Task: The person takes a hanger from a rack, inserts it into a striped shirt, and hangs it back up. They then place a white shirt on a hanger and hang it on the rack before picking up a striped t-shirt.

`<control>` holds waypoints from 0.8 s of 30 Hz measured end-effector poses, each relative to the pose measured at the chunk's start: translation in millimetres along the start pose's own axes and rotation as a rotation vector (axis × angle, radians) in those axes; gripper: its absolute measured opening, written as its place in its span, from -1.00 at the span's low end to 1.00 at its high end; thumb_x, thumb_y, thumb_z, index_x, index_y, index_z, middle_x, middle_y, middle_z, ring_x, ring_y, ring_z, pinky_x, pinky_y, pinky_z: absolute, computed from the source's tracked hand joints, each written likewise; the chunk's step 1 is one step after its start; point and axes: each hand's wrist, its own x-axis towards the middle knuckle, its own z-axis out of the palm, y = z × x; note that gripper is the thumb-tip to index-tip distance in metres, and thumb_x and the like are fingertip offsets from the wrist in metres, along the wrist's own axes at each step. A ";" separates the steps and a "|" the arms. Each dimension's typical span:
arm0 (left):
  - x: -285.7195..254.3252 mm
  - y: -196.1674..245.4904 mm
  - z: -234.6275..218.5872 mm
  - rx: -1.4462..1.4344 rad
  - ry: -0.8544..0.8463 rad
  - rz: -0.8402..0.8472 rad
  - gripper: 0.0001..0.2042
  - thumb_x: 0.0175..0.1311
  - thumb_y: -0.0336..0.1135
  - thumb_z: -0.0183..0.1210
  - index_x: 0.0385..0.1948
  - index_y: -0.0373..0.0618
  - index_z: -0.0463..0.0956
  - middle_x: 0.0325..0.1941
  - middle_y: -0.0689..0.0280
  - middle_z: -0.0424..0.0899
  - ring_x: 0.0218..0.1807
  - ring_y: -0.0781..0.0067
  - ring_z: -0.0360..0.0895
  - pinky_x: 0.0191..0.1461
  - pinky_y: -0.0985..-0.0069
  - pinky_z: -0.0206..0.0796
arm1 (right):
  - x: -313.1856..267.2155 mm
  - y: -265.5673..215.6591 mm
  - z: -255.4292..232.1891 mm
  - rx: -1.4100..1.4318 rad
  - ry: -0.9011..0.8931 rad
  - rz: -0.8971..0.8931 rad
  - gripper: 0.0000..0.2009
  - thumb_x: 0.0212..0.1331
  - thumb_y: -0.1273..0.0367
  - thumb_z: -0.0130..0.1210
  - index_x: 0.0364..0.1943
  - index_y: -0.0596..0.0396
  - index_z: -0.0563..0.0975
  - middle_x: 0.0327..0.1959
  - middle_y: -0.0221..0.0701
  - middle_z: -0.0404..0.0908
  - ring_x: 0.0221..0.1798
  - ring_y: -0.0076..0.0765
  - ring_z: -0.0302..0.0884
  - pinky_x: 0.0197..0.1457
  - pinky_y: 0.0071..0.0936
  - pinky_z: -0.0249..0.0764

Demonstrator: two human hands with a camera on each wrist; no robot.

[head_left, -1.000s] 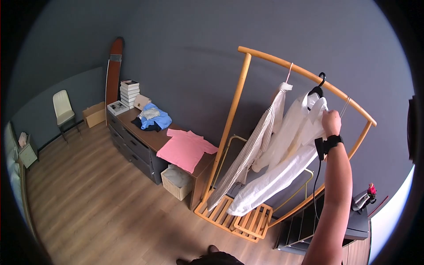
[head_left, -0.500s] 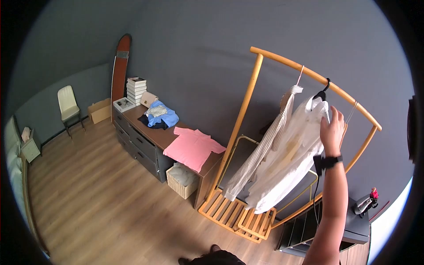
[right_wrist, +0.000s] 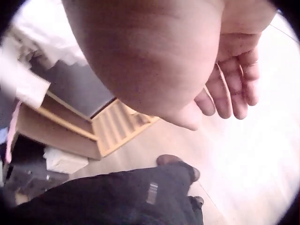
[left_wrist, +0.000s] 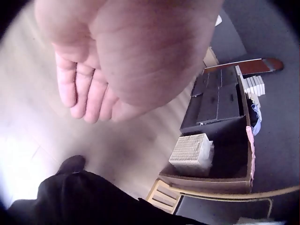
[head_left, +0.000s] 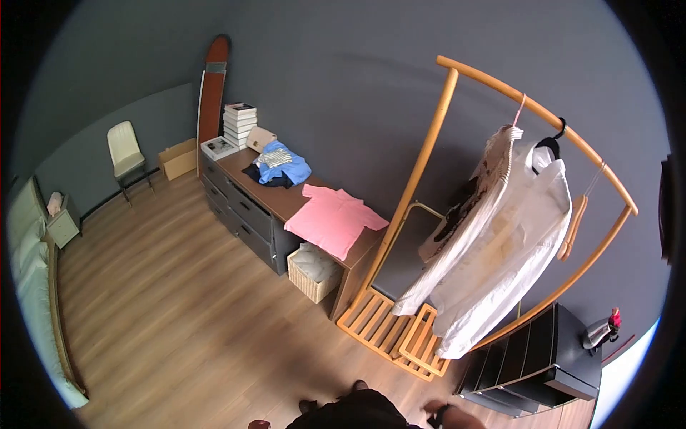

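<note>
Both hands hang low, away from the clothes. My left hand is over the floor with loosely bent fingers and nothing in them; only a bit of it shows at the head view's bottom edge. My right hand, also empty with relaxed fingers, appears near the bottom of the head view. A white shirt hangs from a black hanger on the wooden rack. Left of it, a striped garment hangs on a pink hanger.
Wooden hangers hang at the rack's right. A pink shirt and blue clothing lie on the dresser, above a basket. A black cabinet stands at the right, a chair at the far left.
My right hand has let go of the white shirt and dropped from the rack to the bottom of the view. The shirt hangs freely, and the head view has shifted.
</note>
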 end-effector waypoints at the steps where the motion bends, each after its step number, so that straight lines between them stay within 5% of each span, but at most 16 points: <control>1: -0.3 -3.3 -2.2 -0.091 0.005 -0.020 -0.77 0.35 -0.26 0.11 -0.11 -0.08 0.69 -0.13 0.16 0.76 -0.08 0.17 0.65 0.06 0.24 0.49 | -15.7 10.5 52.6 0.101 -0.012 0.052 -0.74 0.25 0.21 0.13 -0.18 0.11 0.62 -0.15 -0.16 0.69 -0.01 -0.07 0.65 0.09 -0.18 0.56; 4: -4.3 -6.7 -6.8 -0.252 0.014 -0.152 -0.75 0.35 -0.23 0.12 -0.09 -0.10 0.69 -0.17 0.10 0.76 -0.09 0.11 0.66 0.04 0.21 0.50 | -14.1 9.7 51.2 0.410 -0.060 0.219 -0.75 0.23 0.23 0.20 -0.14 0.08 0.63 -0.08 -0.15 0.65 -0.05 -0.05 0.64 0.06 -0.14 0.57; 10: -10.3 -21.6 -18.1 0.168 -0.084 -0.046 -0.74 0.36 -0.17 0.16 -0.13 -0.10 0.70 -0.11 0.08 0.75 -0.06 0.06 0.65 0.07 0.21 0.49 | -17.3 -85.2 24.9 1.065 -0.204 0.607 -0.72 0.19 0.26 0.32 -0.06 0.03 0.65 0.06 -0.15 0.57 -0.13 -0.01 0.62 -0.01 -0.05 0.60; 12: -6.9 -6.0 -25.8 0.037 -0.082 -0.103 -0.71 0.38 -0.11 0.12 -0.15 -0.09 0.71 -0.13 0.07 0.75 -0.06 0.04 0.64 0.09 0.21 0.48 | 23.0 -60.8 27.5 1.433 -0.166 0.444 -0.82 0.29 0.36 0.07 -0.28 0.16 0.64 -0.29 -0.34 0.73 -0.30 -0.29 0.71 -0.22 -0.32 0.63; 13: 1.0 -13.7 -24.2 0.062 -0.064 -0.012 -0.69 0.40 -0.11 0.07 -0.17 -0.12 0.70 -0.16 0.07 0.75 -0.07 0.05 0.64 0.09 0.21 0.47 | 15.3 -82.7 -19.0 1.434 -0.174 0.440 -0.82 0.29 0.36 0.07 -0.28 0.16 0.64 -0.29 -0.34 0.73 -0.30 -0.29 0.71 -0.22 -0.32 0.63; 14: 3.6 -9.0 -30.2 0.064 -0.061 -0.019 -0.69 0.40 -0.11 0.07 -0.17 -0.12 0.70 -0.16 0.07 0.75 -0.07 0.05 0.64 0.09 0.21 0.47 | -5.7 -151.3 -107.8 1.106 0.021 0.390 -0.82 0.20 0.39 0.04 -0.32 0.15 0.66 -0.43 -0.43 0.70 -0.33 -0.32 0.70 -0.21 -0.33 0.61; 15: 8.2 -3.9 -33.2 0.035 -0.047 -0.029 -0.70 0.40 -0.13 0.06 -0.19 -0.13 0.70 -0.18 0.07 0.75 -0.08 0.06 0.64 0.07 0.22 0.47 | 7.6 -158.0 -128.5 1.057 0.016 0.365 -0.82 0.22 0.40 0.03 -0.32 0.16 0.65 -0.43 -0.39 0.70 -0.35 -0.35 0.70 -0.23 -0.36 0.62; 16: 12.8 3.8 -37.2 0.006 -0.031 -0.041 -0.71 0.39 -0.16 0.05 -0.21 -0.14 0.69 -0.19 0.08 0.75 -0.09 0.07 0.64 0.06 0.22 0.48 | 28.4 -162.0 -141.1 1.007 0.010 0.338 -0.82 0.23 0.41 0.02 -0.32 0.17 0.65 -0.44 -0.35 0.70 -0.37 -0.38 0.70 -0.24 -0.38 0.63; 17: 17.4 12.4 -42.2 -0.052 -0.036 -0.173 -0.77 0.36 -0.28 0.05 -0.22 -0.13 0.69 -0.17 0.08 0.74 -0.07 0.10 0.64 0.05 0.24 0.48 | 39.3 -168.5 -155.5 0.663 0.204 -0.041 -0.83 0.20 0.41 0.05 -0.30 0.15 0.66 -0.38 -0.28 0.72 -0.35 -0.35 0.72 -0.22 -0.37 0.63; 18: 18.5 19.6 -47.7 -0.059 -0.025 -0.189 -0.77 0.36 -0.28 0.05 -0.22 -0.13 0.69 -0.17 0.08 0.74 -0.07 0.10 0.64 0.05 0.24 0.48 | 56.4 -175.8 -174.0 0.849 0.002 0.332 -0.84 0.14 0.40 0.09 -0.28 0.12 0.67 -0.33 -0.28 0.72 -0.28 -0.31 0.73 -0.18 -0.35 0.64; 20: 22.6 31.0 -60.3 -0.175 0.072 -0.191 -0.77 0.34 -0.30 0.05 -0.19 -0.11 0.69 -0.13 0.08 0.73 -0.05 0.11 0.64 0.05 0.24 0.48 | 116.7 -150.7 -145.9 0.561 0.052 -0.014 -0.83 0.18 0.37 0.06 -0.28 0.06 0.68 -0.33 -0.34 0.73 -0.25 -0.35 0.73 -0.18 -0.38 0.63; 24: 28.2 28.5 -80.4 -0.193 0.147 -0.258 -0.77 0.34 -0.29 0.08 -0.14 -0.10 0.69 -0.10 0.07 0.73 -0.05 0.09 0.64 0.06 0.25 0.48 | 168.8 -181.1 -199.9 0.365 -0.110 -0.151 -0.79 0.29 0.34 -0.02 -0.33 0.05 0.66 -0.39 -0.36 0.71 -0.29 -0.40 0.72 -0.20 -0.39 0.62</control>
